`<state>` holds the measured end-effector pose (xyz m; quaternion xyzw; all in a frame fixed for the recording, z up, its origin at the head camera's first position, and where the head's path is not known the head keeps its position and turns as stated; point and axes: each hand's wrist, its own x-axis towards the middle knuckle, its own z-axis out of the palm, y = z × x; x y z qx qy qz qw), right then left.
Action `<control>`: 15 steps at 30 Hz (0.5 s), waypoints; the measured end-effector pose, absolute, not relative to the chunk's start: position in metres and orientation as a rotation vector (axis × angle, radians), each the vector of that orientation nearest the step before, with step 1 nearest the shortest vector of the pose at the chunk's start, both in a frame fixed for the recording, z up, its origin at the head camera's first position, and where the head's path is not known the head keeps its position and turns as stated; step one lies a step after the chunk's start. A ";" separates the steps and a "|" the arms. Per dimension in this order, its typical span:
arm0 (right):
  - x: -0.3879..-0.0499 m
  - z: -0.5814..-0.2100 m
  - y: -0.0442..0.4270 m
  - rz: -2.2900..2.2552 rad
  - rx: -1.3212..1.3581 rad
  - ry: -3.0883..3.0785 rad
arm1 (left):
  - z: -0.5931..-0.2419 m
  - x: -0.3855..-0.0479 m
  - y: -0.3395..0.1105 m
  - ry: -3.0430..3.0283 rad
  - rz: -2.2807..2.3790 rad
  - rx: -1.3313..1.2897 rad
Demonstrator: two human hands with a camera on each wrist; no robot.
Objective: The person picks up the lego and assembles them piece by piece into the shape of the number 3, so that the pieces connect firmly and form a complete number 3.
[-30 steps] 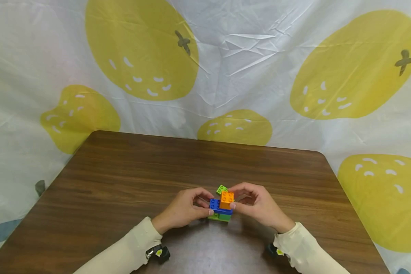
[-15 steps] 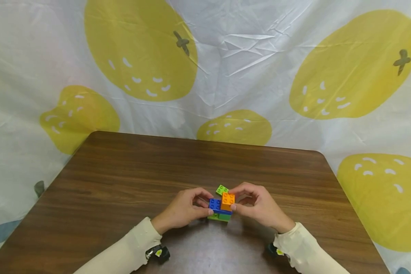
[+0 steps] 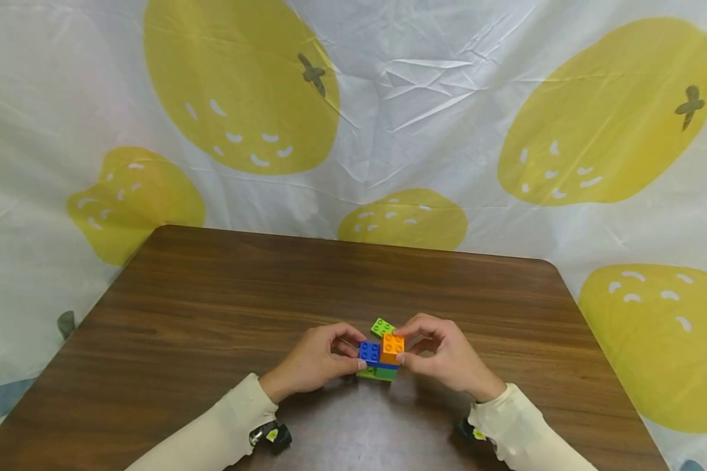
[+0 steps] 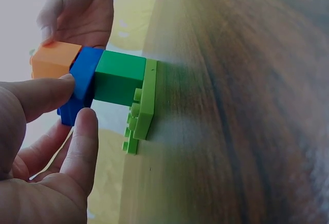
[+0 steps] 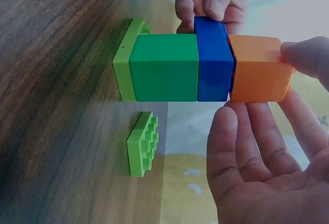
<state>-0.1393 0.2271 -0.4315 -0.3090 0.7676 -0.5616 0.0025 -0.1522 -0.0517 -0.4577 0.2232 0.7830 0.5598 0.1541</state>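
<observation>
orange brick [image 3: 392, 348] atop right half of blue brick [image 3: 369, 352]; thin dark gap between them in right wrist view, full seating hard to tell. right hand [image 3: 449, 356] pinches orange brick by thumb and fingertip, other fingers partly hidden from head. left hand [image 3: 311, 361] pinches blue brick's left end. beneath blue: green brick [image 5: 164, 67], mostly covered from above, on lime base [image 5: 125, 67]. second lime plate [image 3: 381, 326] on wooden table [image 3: 271, 281] just beyond, partly hidden by orange brick. sleeves [image 3: 203, 428] cut off below.

This seems a curtained-off work place; home or lab, I cannot tell. White cloth with yellow fruit print [image 3: 424, 144] surrounds a dark brown wood-grain tabletop [image 3: 259, 281].
</observation>
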 end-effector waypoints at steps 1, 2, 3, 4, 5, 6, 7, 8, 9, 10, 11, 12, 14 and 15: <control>-0.139 -0.432 0.227 -1.763 -0.970 2.409 | -0.457 -0.152 -0.052 2.247 1.604 0.641; -0.139 -0.431 0.226 -1.763 -0.967 2.410 | -0.457 -0.152 -0.051 2.249 1.603 0.640; -0.139 -0.431 0.226 -1.763 -0.965 2.410 | -0.457 -0.152 -0.051 2.251 1.602 0.640; -0.139 -0.432 0.226 -1.765 -0.964 2.406 | -0.457 -0.152 -0.051 2.253 1.600 0.640; -0.139 -0.432 0.225 -1.766 -0.961 2.404 | -0.457 -0.152 -0.051 2.254 1.599 0.639; -0.139 -0.432 0.225 -1.768 -0.959 2.401 | -0.456 -0.152 -0.051 2.255 1.597 0.639; -0.139 -0.432 0.225 -1.770 -0.961 2.398 | -0.456 -0.151 -0.051 2.256 1.596 0.638; -0.139 -0.432 0.225 -1.773 -0.956 2.393 | -0.456 -0.151 -0.051 2.256 1.595 0.637; -0.139 -0.432 0.225 -1.775 -0.953 2.389 | -0.456 -0.151 -0.051 2.257 1.594 0.637; -0.139 -0.432 0.225 -1.778 -0.950 2.386 | -0.456 -0.151 -0.051 2.260 1.592 0.637; -0.139 -0.432 0.225 -1.778 -0.947 2.385 | -0.456 -0.151 -0.051 2.262 1.591 0.637; -0.139 -0.433 0.225 -1.780 -0.946 2.382 | -0.456 -0.151 -0.050 2.265 1.588 0.636; -0.139 -0.433 0.225 -1.786 -0.942 2.374 | -0.456 -0.151 -0.050 2.270 1.586 0.635; -0.139 -0.433 0.225 -1.790 -0.944 2.369 | -0.456 -0.151 -0.050 2.271 1.585 0.634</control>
